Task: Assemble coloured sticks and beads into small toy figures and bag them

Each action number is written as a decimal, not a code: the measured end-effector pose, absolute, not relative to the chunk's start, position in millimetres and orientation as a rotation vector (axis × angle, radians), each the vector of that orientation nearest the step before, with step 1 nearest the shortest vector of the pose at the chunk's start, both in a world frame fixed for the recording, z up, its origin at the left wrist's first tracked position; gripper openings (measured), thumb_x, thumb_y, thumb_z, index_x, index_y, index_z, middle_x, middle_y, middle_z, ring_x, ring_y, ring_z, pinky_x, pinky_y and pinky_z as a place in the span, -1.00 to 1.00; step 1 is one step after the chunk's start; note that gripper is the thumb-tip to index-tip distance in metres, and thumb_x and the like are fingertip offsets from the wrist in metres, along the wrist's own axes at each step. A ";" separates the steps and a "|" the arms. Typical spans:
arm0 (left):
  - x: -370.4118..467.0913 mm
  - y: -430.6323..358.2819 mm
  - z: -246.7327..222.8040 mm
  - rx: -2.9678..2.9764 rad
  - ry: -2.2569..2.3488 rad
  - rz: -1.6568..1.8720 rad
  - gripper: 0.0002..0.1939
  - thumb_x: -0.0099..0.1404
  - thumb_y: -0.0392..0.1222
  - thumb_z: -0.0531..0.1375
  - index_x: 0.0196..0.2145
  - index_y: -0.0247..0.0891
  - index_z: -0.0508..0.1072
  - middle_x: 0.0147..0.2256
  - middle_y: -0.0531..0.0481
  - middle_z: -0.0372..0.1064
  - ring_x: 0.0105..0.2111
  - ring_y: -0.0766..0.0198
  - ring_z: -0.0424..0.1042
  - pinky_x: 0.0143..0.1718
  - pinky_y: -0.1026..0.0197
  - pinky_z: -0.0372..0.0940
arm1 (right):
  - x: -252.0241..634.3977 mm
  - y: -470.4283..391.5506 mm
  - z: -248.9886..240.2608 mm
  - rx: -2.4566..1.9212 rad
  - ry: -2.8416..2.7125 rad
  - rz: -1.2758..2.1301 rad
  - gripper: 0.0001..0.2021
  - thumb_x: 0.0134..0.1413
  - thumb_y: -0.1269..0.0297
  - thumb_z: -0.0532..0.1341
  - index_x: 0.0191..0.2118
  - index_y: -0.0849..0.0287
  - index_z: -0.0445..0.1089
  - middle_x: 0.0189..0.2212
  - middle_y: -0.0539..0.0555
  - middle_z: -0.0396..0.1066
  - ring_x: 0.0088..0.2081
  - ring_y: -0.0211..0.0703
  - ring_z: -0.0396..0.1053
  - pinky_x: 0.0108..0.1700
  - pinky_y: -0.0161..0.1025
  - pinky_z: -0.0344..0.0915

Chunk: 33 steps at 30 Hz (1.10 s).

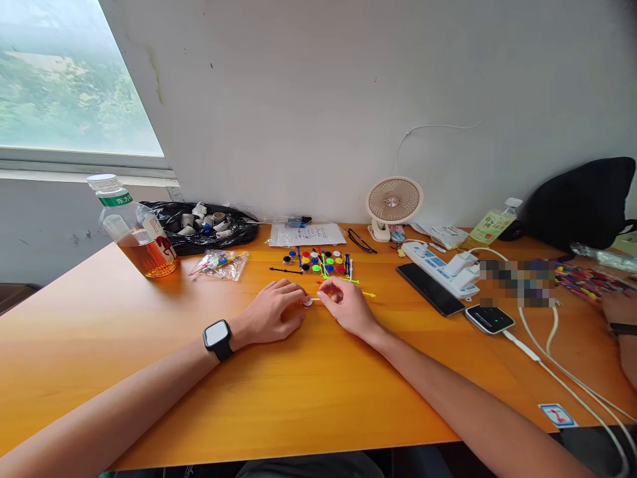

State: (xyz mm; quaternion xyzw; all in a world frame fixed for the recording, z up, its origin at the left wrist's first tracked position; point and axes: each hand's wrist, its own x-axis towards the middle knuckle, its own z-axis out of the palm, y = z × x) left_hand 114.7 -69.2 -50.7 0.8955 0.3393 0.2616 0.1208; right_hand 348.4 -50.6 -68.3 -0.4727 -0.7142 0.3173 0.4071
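My left hand (pixel 273 311), with a black watch on its wrist, rests on the wooden table with its fingertips on a small round white piece (pixel 308 303). From the right, my right hand (pixel 348 305) pinches a thin white stick (pixel 315 299) whose left end meets the round piece. Just beyond my hands lie several small discs in black, blue, red, yellow, green and white, such as a green disc (pixel 316 268), among coloured arrow-shaped sticks. A black arrow stick (pixel 285 270) lies left of the discs, and a yellow one (pixel 369 294) pokes out behind my right hand.
Left stand a tea bottle (pixel 142 242), a black plastic bag (pixel 199 229) and a clear packet (pixel 219 264). Behind are papers (pixel 308 234), glasses (pixel 361 241) and a fan (pixel 395 200). At right lie a phone (pixel 430 289), power strip (pixel 438 267), cables and another person's arm (pixel 622 325).
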 end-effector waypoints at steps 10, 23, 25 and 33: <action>105.8 -71.2 -46.4 2.458 1.111 1.024 -0.47 0.43 -0.09 0.21 0.31 -0.09 0.29 0.30 -0.14 0.29 0.30 -0.10 0.18 0.35 -0.16 0.15 | 350.1 -63.8 -48.2 -1.270 -1.765 0.610 -0.68 0.31 -0.02 0.25 -0.03 0.11 0.46 -0.10 0.14 0.61 -0.59 -0.28 0.30 -0.52 -0.27 0.20; 98.8 -59.2 -51.5 2.347 1.279 1.139 -0.68 0.59 -0.09 0.02 0.18 -0.12 0.39 0.17 -0.12 0.41 0.20 -0.02 0.28 0.26 -0.10 0.23 | 363.4 -50.2 -43.0 -1.203 -1.662 0.711 -0.57 0.38 -0.16 0.16 -0.34 0.10 0.41 -0.59 -0.03 0.30 -0.48 -0.09 0.38 -0.30 -0.17 0.41; 94.4 -52.6 -54.5 2.389 1.283 1.112 -0.69 0.58 -0.13 0.03 0.18 -0.12 0.39 0.16 -0.12 0.42 0.19 -0.01 0.30 0.24 -0.09 0.25 | 368.9 -46.0 -43.2 -1.210 -1.863 0.456 -0.72 0.38 0.02 0.21 -0.24 0.10 0.49 -0.44 0.05 0.45 -0.32 -0.02 0.45 -0.14 -0.11 0.43; 76.0 -27.0 -77.0 2.568 1.329 0.876 -0.53 0.53 -0.23 0.01 0.32 -0.19 0.37 0.34 -0.14 0.32 0.36 -0.09 0.20 0.39 -0.25 0.18 | 380.5 -36.8 -46.1 -1.259 -2.270 0.092 -0.88 0.32 0.37 0.25 -0.17 0.12 0.57 -0.13 0.14 0.54 -0.08 0.02 0.43 -0.01 -0.08 0.34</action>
